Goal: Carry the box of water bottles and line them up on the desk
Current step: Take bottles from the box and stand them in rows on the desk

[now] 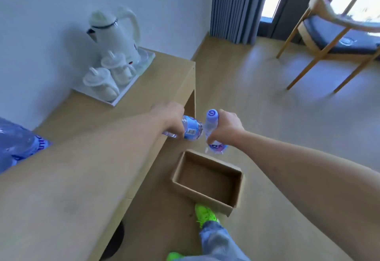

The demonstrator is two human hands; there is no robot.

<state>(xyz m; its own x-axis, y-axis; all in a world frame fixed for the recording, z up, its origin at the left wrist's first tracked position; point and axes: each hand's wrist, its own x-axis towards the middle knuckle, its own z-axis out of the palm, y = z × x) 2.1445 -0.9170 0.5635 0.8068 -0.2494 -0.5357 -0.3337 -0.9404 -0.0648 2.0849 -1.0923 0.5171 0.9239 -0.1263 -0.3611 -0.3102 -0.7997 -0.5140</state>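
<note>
Cardboard forms the open box (207, 180) on the floor beside the desk (82, 158), and no bottles show inside it. Above the box and just off the desk's front edge, the person's left hand (170, 120) is wrapped around a water bottle (190, 128) that lies nearly level. The right hand (225, 126) grips a second water bottle (211, 125) held upright, cap on top. The two bottles nearly touch. At the far left edge of the desk lies a plastic-wrapped pack of bottles (18, 141). Farther back on the desk, a white tray (121, 94) carries a kettle (117, 34) and two lidded cups (107, 75). A wooden chair (337, 34) stands well apart near the window. A green shoe (205, 214) touches the box's near corner.
</note>
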